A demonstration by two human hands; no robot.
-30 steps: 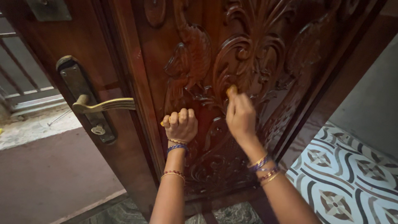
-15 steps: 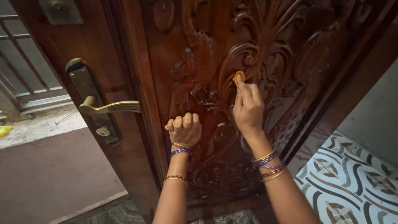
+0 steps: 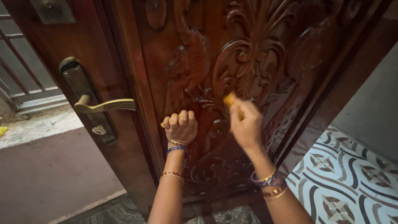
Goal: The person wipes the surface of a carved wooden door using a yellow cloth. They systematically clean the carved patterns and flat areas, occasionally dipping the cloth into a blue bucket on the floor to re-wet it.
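Observation:
A dark carved wooden door (image 3: 207, 54) with raised leaf and bird shapes fills the view. My left hand (image 3: 180, 126) is a closed fist resting against the carving at mid-height, and a small yellow bit (image 3: 162, 123) peeks out at its left edge. My right hand (image 3: 246, 124), blurred by motion, presses a small orange-yellow pad (image 3: 229, 98) against the scrollwork just right of the fist. Both wrists wear bangles.
A brass lever handle (image 3: 105, 105) on a dark plate (image 3: 81, 89) sticks out from the door's edge at left. Beyond it lie a brown floor (image 3: 45, 174) and a barred gate (image 3: 25, 74). Patterned tiles (image 3: 352, 178) cover the floor at right.
My right hand with the pad went up the carving, then came back down and slightly left. The left fist has stayed in place.

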